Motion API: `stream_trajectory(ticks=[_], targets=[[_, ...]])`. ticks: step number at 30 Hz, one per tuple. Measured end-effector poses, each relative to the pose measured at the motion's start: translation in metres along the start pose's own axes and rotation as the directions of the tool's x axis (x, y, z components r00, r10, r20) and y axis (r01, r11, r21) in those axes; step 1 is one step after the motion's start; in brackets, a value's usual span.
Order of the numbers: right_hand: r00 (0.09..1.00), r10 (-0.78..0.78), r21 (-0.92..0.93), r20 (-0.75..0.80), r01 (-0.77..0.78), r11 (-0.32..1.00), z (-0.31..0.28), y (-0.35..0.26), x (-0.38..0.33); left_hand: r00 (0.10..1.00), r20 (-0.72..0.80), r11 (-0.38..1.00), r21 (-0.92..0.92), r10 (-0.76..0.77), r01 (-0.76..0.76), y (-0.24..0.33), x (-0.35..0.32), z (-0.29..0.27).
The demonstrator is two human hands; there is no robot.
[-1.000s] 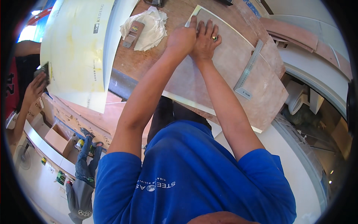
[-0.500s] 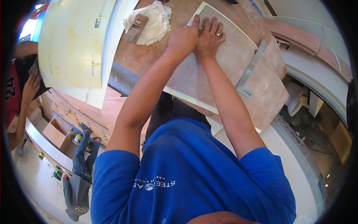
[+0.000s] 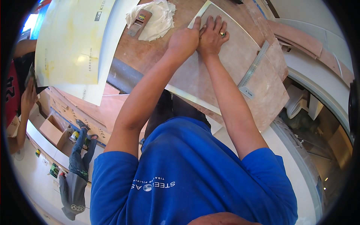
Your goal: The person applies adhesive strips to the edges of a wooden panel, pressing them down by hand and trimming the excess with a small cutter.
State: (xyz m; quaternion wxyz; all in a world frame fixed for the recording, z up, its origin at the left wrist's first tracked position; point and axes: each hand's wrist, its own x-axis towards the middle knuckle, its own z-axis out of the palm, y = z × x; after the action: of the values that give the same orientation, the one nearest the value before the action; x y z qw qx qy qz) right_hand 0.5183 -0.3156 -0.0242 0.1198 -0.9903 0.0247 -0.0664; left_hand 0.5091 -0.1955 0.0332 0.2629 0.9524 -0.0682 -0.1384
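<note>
A greyish-brown sheet (image 3: 240, 56) with pale edges lies on the brown work table (image 3: 146, 56). My left hand (image 3: 183, 42) is closed at the sheet's left edge, near its far corner, with the index finger stretched forward. A small pale piece shows under that finger; its kind is hidden by the hand. Beside it, touching at the thumb side, my right hand (image 3: 213, 35) lies flat on the sheet with fingers spread and a ring on one finger. To the right, a metal try square (image 3: 255, 69) rests on the sheet.
A small wooden hand plane (image 3: 140, 23) lies on a crumpled white cloth (image 3: 161, 18) at the far left. Pale yellow sheets (image 3: 69, 45) stand out over the left side, near a co-worker's hand (image 3: 28, 95). Another person (image 3: 75, 189) is at lower left by boxes.
My hands stay at almost the same place on the sheet. The co-worker's hand and the yellow sheets at left appear shifted slightly, along with the whole view.
</note>
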Motion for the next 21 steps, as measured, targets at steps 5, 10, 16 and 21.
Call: stream_trajectory(ticks=[5,10,16,21], targets=[[1.0,-0.014,0.015,0.012,0.014,1.0,-0.005,-0.002,0.0,1.0,0.017,1.0,0.011,-0.005,0.005,-0.006,-0.007,0.001],[1.0,-0.014,0.022,-0.002,0.014,1.0,-0.004,-0.002,0.001,0.999,0.042,1.0,0.028,0.001,-0.002,-0.007,-0.011,0.002],[1.0,-0.025,0.022,0.002,0.025,0.999,-0.006,-0.004,0.002,0.998,0.041,0.999,0.002,-0.036,0.036,-0.004,-0.013,0.002],[1.0,-0.012,-0.025,0.015,0.012,1.0,-0.003,0.0,0.0,0.993,-0.032,0.987,-0.122,-0.112,0.108,-0.002,-0.013,-0.023]])
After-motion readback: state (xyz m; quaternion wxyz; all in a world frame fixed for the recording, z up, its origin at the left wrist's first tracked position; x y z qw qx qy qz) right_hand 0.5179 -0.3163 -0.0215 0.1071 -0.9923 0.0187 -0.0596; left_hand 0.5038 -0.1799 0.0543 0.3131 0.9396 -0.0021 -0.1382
